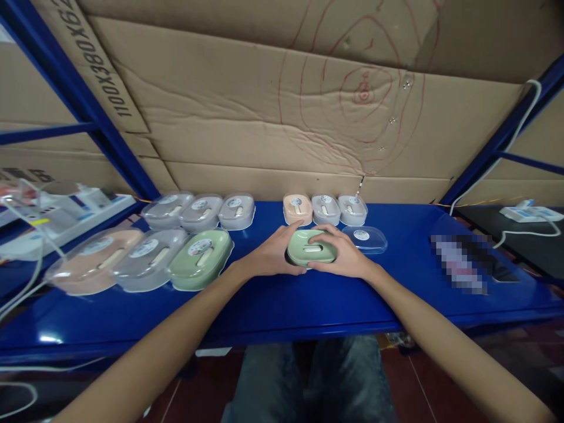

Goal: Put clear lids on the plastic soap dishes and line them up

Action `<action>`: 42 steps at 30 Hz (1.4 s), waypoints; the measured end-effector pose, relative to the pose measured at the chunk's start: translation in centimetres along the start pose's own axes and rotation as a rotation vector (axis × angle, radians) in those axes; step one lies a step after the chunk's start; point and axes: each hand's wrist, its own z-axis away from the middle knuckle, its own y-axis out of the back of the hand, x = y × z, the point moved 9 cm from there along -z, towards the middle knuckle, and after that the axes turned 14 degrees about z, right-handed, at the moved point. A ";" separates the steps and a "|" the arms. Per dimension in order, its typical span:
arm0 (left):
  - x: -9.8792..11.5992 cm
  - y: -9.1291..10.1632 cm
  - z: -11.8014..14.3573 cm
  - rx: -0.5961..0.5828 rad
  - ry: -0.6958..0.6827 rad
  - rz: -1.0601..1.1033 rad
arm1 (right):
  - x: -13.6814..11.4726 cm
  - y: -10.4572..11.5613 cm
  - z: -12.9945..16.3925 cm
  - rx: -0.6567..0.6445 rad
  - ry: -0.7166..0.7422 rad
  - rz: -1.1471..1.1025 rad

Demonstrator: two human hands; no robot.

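Two hands, left hand (275,254) and right hand (342,254), are clasped around a green box (311,248) at the frame's centre, a clear lid (365,238) lying just right.

Wearing grey-blue denim jeans (308,382), going sleeveless below the elbows, showing both forearms bare, no rings or watch showing.

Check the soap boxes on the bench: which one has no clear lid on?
The green box held between the left hand and right hand. Its clear lid lies on the table beside it; every other box is lidded.
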 end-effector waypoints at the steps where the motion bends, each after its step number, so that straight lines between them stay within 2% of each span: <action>1: 0.0 0.0 0.0 0.001 0.006 -0.004 | 0.0 -0.1 0.0 -0.006 -0.003 -0.003; 9: 0.7 0.0 0.1 -0.010 0.030 -0.018 | 0.4 -0.5 0.0 -0.031 -0.020 -0.033; 24: 1.6 0.1 0.0 -0.016 -0.085 -0.034 | -0.1 -0.7 0.1 -0.042 0.029 0.011; 28: 1.5 0.0 -0.1 -0.031 -0.075 -0.030 | 0.0 0.5 0.1 -0.031 0.023 0.060; 32: 1.3 -0.1 0.1 -0.041 -0.053 -0.016 | 1.6 3.7 0.6 0.010 -0.043 0.205; 36: 1.3 -0.1 0.1 -0.048 -0.038 -0.015 | 4.5 6.4 2.8 -0.036 -0.079 0.359; 39: 1.5 -0.2 0.1 -0.050 -0.052 -0.021 | 7.1 7.5 5.1 -0.067 -0.123 0.450; 42: 1.3 -0.1 0.0 -0.047 -0.038 -0.018 | 9.1 7.7 6.8 -0.089 -0.153 0.463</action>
